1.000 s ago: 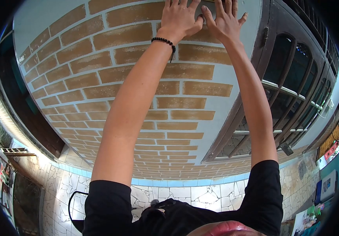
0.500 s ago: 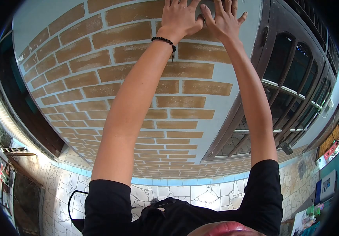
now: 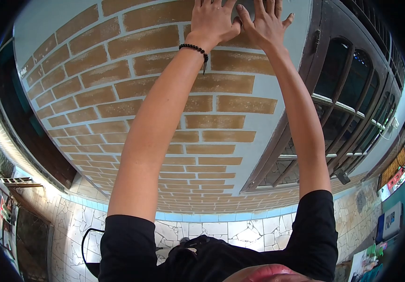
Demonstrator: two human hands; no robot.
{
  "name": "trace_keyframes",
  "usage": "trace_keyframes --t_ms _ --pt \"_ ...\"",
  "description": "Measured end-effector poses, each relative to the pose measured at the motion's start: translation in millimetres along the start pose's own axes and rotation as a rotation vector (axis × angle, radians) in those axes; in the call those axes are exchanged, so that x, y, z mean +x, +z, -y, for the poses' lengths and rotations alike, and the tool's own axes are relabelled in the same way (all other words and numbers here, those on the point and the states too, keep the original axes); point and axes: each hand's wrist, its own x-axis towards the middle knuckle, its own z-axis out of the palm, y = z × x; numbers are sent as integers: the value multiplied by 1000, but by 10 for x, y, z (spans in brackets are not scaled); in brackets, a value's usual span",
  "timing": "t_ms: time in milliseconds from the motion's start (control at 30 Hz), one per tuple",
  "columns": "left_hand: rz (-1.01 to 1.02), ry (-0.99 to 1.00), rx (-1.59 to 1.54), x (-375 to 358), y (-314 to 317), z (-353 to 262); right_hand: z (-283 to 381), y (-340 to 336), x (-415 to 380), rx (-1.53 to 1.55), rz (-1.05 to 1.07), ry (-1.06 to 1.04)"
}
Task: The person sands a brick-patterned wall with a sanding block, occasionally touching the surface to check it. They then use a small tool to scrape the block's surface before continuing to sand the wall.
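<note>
High on the painted brick-pattern wall (image 3: pixel 155 42), both of my arms reach up, backs of the hands toward me. My left hand (image 3: pixel 213 21) has its fingers stretched upward and its thumb pointing right; a black beaded bracelet (image 3: pixel 194 47) circles that wrist. Beside it, my right hand (image 3: pixel 265 26) spreads its fingers, its thumb near the left thumb. Between and behind the thumbs shows a dark grey patch, and I cannot tell whether it is an object under the hands. The fingertips run up to the top edge of the view.
A dark wooden window frame with glass panes (image 3: pixel 336 101) stands right of the wall. At the left is a dark doorway (image 3: pixel 28 113). Cracked-stone tiles (image 3: pixel 249 235) cover the floor below. Assorted items (image 3: pixel 374 251) sit at the lower right.
The hands keep nearly the same place and pose. The view has shifted very slightly, so the wall and hands sit a few pixels further left.
</note>
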Motion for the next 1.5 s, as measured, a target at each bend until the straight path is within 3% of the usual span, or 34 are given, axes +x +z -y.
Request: trace_keyframes --t_ms 267,367,467,567,667,767,867,967,1167,1267,1367,1467,1500 --pt "103 -27 13 29 -148 -42 -60 26 33 -7 -18 -36" --pt "-98 34 159 -30 56 -4 -50 33 28 -4 -26 -39" --pt "105 -28 38 18 -108 -26 -51 10 20 -8 -13 -33" --pt "123 -42 43 38 -159 -52 -68 37 47 -19 -33 -40" --pt "-134 55 198 -44 144 39 -66 44 10 -28 -25 -43" --pt "62 -4 17 26 -70 21 -120 131 56 73 -73 -94" --pt "-117 48 237 -34 169 41 -113 60 11 29 -21 -66" --pt "0 -4 -17 18 -23 6 -94 52 59 27 -21 -57" --pt "77 -8 15 38 -105 11 -56 36 66 -6 1 -30" --pt "-102 32 228 -40 146 25 -51 47 19 -24 0 -23" --pt "81 -11 -4 26 -92 13 -84 107 45 -45 -38 -47" --pt "-155 47 176 -18 186 61 -86 124 35 -12 -59 -58" --pt "-112 37 129 -21 131 44 -62 106 20 10 -63 -59"
